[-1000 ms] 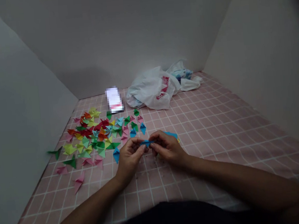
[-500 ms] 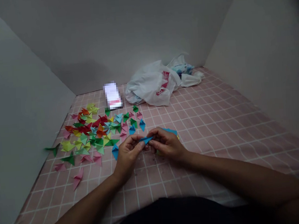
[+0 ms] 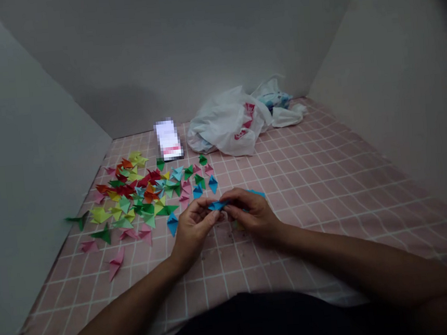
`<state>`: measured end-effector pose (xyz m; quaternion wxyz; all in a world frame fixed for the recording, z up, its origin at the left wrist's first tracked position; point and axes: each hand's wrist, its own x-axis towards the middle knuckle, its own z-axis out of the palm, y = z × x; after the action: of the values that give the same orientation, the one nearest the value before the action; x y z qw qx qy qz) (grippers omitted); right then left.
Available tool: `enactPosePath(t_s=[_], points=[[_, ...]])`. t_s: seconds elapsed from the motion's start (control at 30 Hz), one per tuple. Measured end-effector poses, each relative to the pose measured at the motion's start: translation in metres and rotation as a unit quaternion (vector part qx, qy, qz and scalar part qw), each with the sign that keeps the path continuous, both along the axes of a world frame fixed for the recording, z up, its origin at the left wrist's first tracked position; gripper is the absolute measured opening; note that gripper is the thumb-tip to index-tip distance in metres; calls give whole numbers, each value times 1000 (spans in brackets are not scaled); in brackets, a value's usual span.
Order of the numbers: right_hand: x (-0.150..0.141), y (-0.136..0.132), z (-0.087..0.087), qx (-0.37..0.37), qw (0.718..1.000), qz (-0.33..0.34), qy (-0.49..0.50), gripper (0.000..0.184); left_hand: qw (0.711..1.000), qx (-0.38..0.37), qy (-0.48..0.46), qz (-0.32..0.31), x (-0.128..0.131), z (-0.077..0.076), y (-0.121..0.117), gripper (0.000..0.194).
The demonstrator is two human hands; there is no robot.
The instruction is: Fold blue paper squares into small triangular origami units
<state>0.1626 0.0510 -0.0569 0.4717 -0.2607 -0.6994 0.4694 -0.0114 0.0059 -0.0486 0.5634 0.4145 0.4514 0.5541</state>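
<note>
Between my two hands is a small folded piece of blue origami paper [image 3: 217, 206]. The fingertips of my left hand [image 3: 195, 224] pinch its left part. My right hand [image 3: 252, 213] grips its right end, and the fingers hide that part of the fold. Beyond my right hand a flat blue paper [image 3: 257, 193] shows partly, and a bit of yellow lies beneath the hand. Just left of my left hand rests a folded blue paper piece [image 3: 172, 224]. Two more blue folded pieces, one of them here [image 3: 213, 184], lie a little farther off.
Many folded paper pieces in red, green, yellow and pink [image 3: 132, 196] spread over the left of the pink checked cloth [image 3: 327, 189]. A lit phone [image 3: 168, 140] stands behind them. White plastic bags [image 3: 223, 123] lie against the back wall. Walls rise on both sides.
The blue folded piece has turned slightly in my fingertips and shows a wider face. My right hand has shifted a little over it. The view has tilted slightly.
</note>
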Motion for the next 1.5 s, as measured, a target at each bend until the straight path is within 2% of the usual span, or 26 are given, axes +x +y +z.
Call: enactPosePath(t_s=[0.07,0.13,0.53,0.67,0.97,1.27,1.5], points=[[2,2,3,91,995,-6,-31,13,1000,-7,-3,4,0,-1,0,30],[3,3,4,134,989,-9,-55,15,1000,-12,-7,5,0,-1,0,29],[3,3,3,193,976,-42,-93,13,1000,-2,9,-18,0,6,2,26],[3,1,4,185,976,-43,-101,13,999,7,28,-17,0,4,2,26],[3,-1,-1,111,987,-58,-103,12,999,15,25,-19,1,-1,3,26],[4,-2,1,124,985,-63,-101,10,999,19,45,-25,2,3,2,26],[3,-2,2,160,978,-69,-114,11,999,1,13,-39,0,-1,3,29]])
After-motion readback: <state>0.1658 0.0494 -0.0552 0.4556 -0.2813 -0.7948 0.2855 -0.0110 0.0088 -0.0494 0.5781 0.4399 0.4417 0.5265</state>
